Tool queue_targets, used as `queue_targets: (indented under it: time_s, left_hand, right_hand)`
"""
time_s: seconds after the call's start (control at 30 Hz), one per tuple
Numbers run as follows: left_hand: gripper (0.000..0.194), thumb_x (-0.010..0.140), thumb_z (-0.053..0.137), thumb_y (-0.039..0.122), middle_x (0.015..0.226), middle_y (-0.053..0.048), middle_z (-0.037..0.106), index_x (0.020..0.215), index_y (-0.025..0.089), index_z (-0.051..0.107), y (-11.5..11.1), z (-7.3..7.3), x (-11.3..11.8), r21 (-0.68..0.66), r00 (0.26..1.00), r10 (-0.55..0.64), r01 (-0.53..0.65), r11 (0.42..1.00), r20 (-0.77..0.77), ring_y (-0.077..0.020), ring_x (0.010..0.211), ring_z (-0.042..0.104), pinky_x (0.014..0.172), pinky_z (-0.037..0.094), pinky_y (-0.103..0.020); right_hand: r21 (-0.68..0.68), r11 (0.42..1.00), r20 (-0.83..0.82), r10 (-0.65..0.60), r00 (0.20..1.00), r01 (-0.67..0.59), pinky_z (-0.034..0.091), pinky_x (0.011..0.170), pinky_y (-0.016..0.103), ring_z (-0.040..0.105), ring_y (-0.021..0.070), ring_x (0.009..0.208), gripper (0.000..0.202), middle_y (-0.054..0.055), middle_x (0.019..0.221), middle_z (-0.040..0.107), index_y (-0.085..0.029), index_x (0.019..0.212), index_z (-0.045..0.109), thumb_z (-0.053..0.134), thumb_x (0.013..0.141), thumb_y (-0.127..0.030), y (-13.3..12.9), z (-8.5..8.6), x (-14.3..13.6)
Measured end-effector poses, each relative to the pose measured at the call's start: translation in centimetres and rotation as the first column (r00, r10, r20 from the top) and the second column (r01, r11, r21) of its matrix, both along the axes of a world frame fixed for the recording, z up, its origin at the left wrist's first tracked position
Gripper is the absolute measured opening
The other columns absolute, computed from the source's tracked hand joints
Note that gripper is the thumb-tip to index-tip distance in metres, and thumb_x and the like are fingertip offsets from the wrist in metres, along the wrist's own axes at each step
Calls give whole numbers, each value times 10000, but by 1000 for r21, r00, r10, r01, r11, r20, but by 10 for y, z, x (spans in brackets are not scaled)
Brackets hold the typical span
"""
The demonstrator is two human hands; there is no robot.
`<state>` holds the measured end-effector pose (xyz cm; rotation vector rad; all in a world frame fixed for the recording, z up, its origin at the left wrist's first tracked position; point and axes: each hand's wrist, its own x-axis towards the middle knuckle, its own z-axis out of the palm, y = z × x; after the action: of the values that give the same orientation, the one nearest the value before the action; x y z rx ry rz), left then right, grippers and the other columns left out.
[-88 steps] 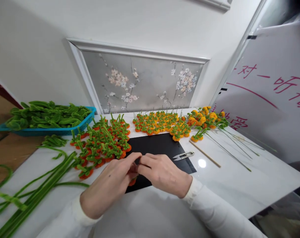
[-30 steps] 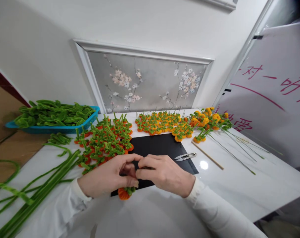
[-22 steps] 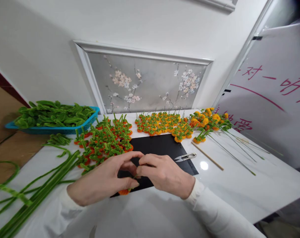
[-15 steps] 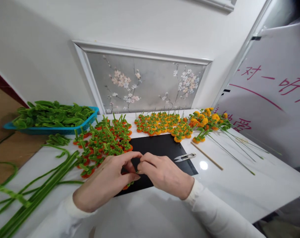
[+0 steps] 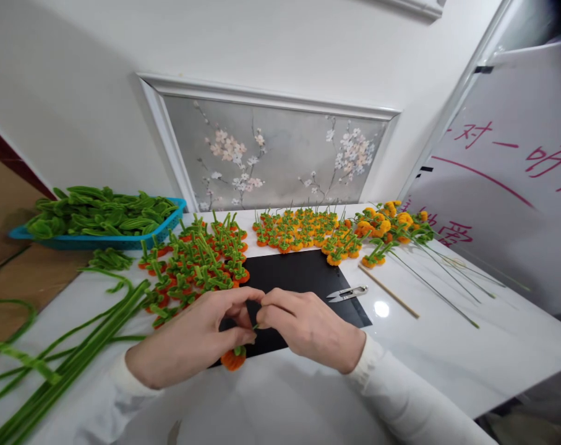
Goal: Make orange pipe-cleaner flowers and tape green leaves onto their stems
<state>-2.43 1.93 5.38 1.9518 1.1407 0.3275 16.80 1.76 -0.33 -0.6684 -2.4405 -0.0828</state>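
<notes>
My left hand point(image 5: 199, 334) is closed around an orange flower point(image 5: 234, 360) with green fuzzy parts, whose orange head shows below my thumb. My right hand point(image 5: 310, 327) pinches a thin green piece beside the left fingertips; the fingers hide most of it. Both hands are over a black mat point(image 5: 289, 269). Silver snips point(image 5: 347, 293) lie on the mat's right edge. Orange flowers with green stems point(image 5: 201, 259) stand head-down to the left, and yellow-orange ones point(image 5: 299, 228) stand behind the mat.
A blue basket point(image 5: 94, 242) of green fuzzy leaves sits at the back left. Long green strips point(image 5: 85, 352) lie at the left. To the right are a wooden stick point(image 5: 388, 290) and a pile of yellow-orange flowers point(image 5: 385, 222) with long stems. A framed panel point(image 5: 280, 154) is behind.
The orange flower head now shows more fully below my left hand, which has shifted slightly left. My right hand still pinches near the left fingertips.
</notes>
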Motion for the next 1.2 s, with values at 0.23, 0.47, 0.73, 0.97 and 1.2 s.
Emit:
queue_targets:
  time_s: [0.23,0.47,0.73,0.97,1.2]
  left_hand:
    - [518,737,579,209,763,31,704,1246,261,506,-4,3,3,145,997,69,-62,988,-38,-169,700,645,661,475,-261]
    - [349,724,611,222,649,61,678,1070,267,627,-4,-3,9,249,988,129,-104,963,-86,-145,587,622,570,430,-230]
    - [412,729,576,176,653,51,683,1136,238,595,-2,-5,6,124,993,107,-100,987,-48,-140,586,616,588,444,-232]
    - [413,750,529,156,686,31,673,1157,213,567,3,-7,3,51,1000,27,-27,998,9,-139,646,606,618,455,-237]
    - [402,715,631,222,790,10,663,1113,216,579,14,-19,8,152,994,54,-69,986,99,-160,712,610,658,480,-262]
  right_hand:
    - [-29,999,-3,-24,1000,24,438,674,235,533,135,836,208,42,928,567,-158,925,548,357,919,-76,1,-1,1]
    - [-7,999,50,-52,997,52,402,599,233,523,141,782,212,43,891,558,-157,922,555,349,938,-111,1,-2,0]
    - [-25,999,66,-32,997,34,400,618,224,524,133,797,217,45,901,552,-155,944,551,336,952,-122,1,-3,1]
    - [-50,998,46,-43,998,46,408,639,212,533,125,792,196,41,907,548,-168,942,543,364,930,-92,4,-6,3]
    - [-55,993,-21,-109,994,108,426,634,210,526,114,731,166,44,898,543,-158,905,552,410,887,-73,18,-7,7]
